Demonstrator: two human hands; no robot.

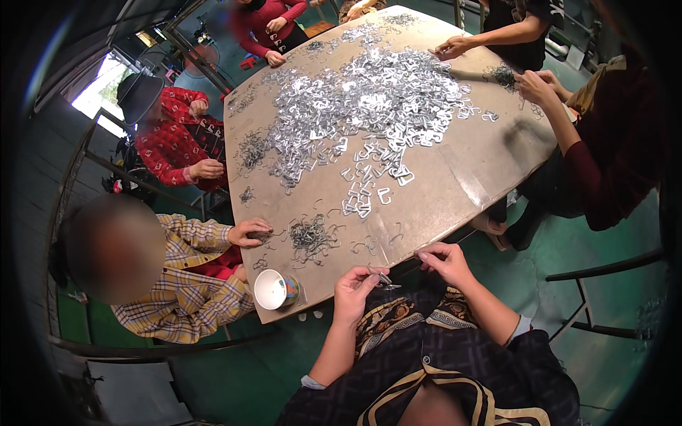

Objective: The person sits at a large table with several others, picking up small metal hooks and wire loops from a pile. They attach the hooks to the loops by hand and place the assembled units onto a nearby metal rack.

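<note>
Now, the left hand (354,291) pinches metal pieces (386,280) left of the separate right hand (449,264), whose hold is unclear.

Quick look from over here: bare tabletop (444,195) passable right of centre. In the way: metal hook pile (369,99), upper centre; wire clip heap (310,238), centre-left; white cup (271,290), lower left; co-worker's hand (250,231) above it.

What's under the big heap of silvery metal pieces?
The tan tabletop shows around the heap and between loose pieces at its near edge; beneath its dense middle, the surface is covered.
</note>
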